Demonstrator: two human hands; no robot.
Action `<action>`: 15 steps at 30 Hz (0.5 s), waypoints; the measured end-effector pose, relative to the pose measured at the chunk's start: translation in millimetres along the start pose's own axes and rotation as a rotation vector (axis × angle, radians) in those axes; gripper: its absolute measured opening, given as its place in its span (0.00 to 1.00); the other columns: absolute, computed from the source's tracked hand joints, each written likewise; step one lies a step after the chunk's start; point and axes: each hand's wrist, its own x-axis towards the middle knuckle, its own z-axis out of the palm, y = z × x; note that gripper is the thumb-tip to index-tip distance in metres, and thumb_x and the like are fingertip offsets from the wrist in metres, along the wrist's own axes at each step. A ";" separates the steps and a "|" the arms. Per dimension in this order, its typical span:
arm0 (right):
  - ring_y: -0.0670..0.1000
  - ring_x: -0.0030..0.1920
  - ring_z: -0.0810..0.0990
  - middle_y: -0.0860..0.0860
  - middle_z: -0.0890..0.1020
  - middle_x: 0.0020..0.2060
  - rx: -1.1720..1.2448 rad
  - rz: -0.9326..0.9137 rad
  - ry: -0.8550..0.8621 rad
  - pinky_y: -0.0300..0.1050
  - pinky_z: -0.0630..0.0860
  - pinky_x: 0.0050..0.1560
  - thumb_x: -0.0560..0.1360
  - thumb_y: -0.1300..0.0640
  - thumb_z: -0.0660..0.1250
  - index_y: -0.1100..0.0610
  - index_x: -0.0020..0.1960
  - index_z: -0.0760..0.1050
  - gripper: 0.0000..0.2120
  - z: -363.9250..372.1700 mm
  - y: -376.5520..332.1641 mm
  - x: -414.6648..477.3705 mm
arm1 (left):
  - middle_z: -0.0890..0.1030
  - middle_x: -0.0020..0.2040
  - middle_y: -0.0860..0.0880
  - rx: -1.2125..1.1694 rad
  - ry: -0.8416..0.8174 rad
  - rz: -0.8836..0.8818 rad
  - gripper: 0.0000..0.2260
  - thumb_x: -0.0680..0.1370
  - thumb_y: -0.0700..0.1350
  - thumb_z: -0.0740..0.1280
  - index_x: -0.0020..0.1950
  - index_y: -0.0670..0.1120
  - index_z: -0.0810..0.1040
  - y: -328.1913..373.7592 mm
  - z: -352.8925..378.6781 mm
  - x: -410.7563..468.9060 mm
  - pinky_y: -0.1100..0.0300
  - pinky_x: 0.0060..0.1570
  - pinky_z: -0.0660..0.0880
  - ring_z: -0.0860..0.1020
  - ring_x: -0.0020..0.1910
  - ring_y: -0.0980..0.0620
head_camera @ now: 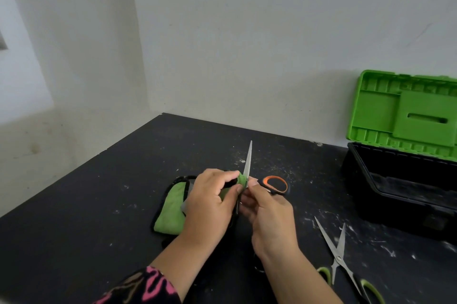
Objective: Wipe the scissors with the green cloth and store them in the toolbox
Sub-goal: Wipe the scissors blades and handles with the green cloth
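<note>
While left grip pinches green cloth, right grip holds orange-handled scissors, silver blade upright.

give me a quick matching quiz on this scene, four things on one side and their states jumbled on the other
Things
1. orange-handled scissors
2. green-handled scissors
3. toolbox
4. green cloth

States
A. lying on the table, blades apart
B. lid raised
C. pinched round a blade by the left hand
D. gripped in the right hand, blade pointing up

Pairs: 1-D, 2-A, 3-B, 4-C
</note>
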 end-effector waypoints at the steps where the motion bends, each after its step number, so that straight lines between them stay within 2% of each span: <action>1: 0.48 0.34 0.80 0.54 0.83 0.34 -0.011 -0.006 0.004 0.41 0.77 0.33 0.75 0.64 0.66 0.64 0.47 0.81 0.06 -0.4 0.0 0.2 | 0.77 0.46 0.55 0.008 -0.001 0.013 0.10 0.72 0.41 0.71 0.52 0.49 0.82 -0.5 -0.2 0.0 0.74 0.48 0.69 0.75 0.49 0.61; 7: 0.52 0.37 0.80 0.56 0.83 0.36 0.002 0.018 -0.010 0.49 0.80 0.41 0.75 0.66 0.65 0.64 0.48 0.81 0.07 -0.2 1.4 3.2 | 0.77 0.46 0.52 0.043 0.036 -0.035 0.08 0.72 0.37 0.72 0.48 0.47 0.81 -5.7 -5.8 4.3 0.75 0.46 0.68 0.75 0.47 0.61; 13: 0.53 0.39 0.79 0.57 0.83 0.37 0.019 0.045 -0.013 0.47 0.79 0.39 0.74 0.65 0.65 0.64 0.47 0.81 0.06 0.7 3.4 0.8 | 0.77 0.42 0.58 0.042 0.027 0.094 0.03 0.74 0.45 0.67 0.46 0.51 0.79 0.7 -6.0 -0.8 0.72 0.45 0.69 0.75 0.45 0.61; 15: 0.52 0.39 0.80 0.57 0.83 0.36 0.031 0.049 -0.013 0.48 0.79 0.40 0.74 0.65 0.65 0.64 0.46 0.81 0.06 -0.3 2.0 0.8 | 0.76 0.42 0.56 0.077 0.019 0.067 0.03 0.74 0.42 0.69 0.45 0.49 0.79 -4.5 -5.9 0.7 0.71 0.44 0.69 0.74 0.44 0.59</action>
